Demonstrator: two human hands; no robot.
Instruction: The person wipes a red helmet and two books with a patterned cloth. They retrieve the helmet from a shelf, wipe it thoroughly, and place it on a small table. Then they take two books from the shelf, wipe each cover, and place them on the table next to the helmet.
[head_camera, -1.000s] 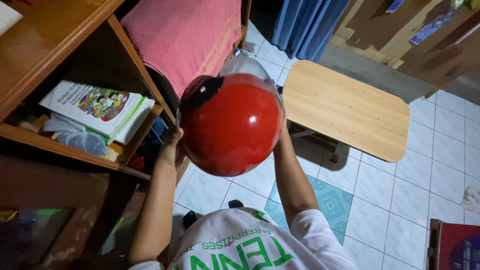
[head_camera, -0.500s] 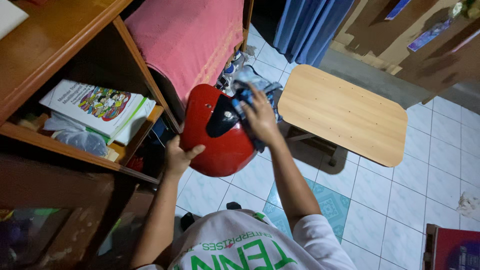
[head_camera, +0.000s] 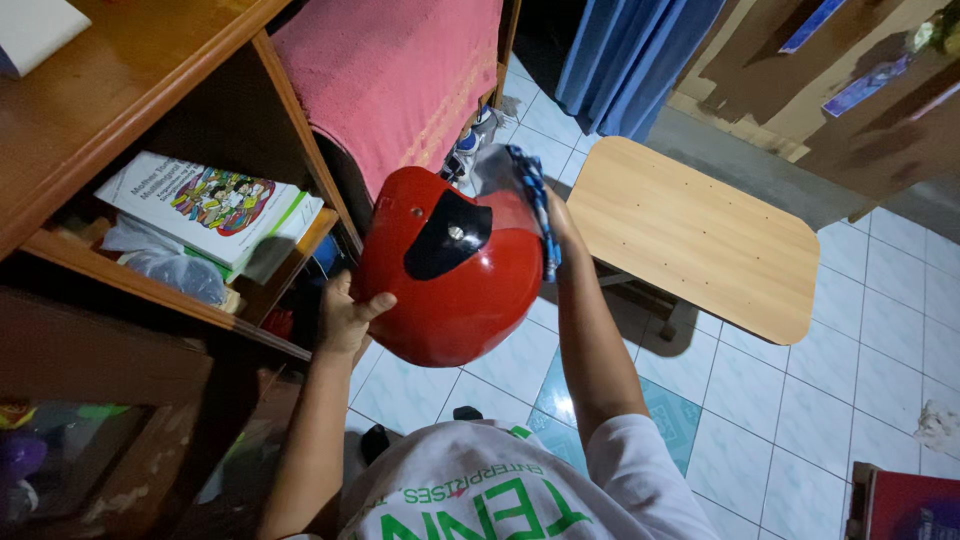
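A glossy red helmet (head_camera: 455, 285) with a black side patch and a clear visor is held up in front of me. My left hand (head_camera: 347, 316) grips its lower left rim, thumb on the shell. My right hand (head_camera: 560, 222) is mostly hidden behind the helmet's right side and presses a blue-and-white cloth (head_camera: 535, 200) against the visor edge.
A wooden shelf unit (head_camera: 120, 110) stands at the left with books (head_camera: 215, 205) and a plastic bag. A pink towel (head_camera: 395, 70) hangs beside it. A light wooden table (head_camera: 700, 235) is at the right, over white floor tiles. A blue curtain (head_camera: 630, 55) hangs at the back.
The helmet has turned and tilted in my hands. My right hand with the cloth has moved from the top of the shell to the helmet's right side by the visor.
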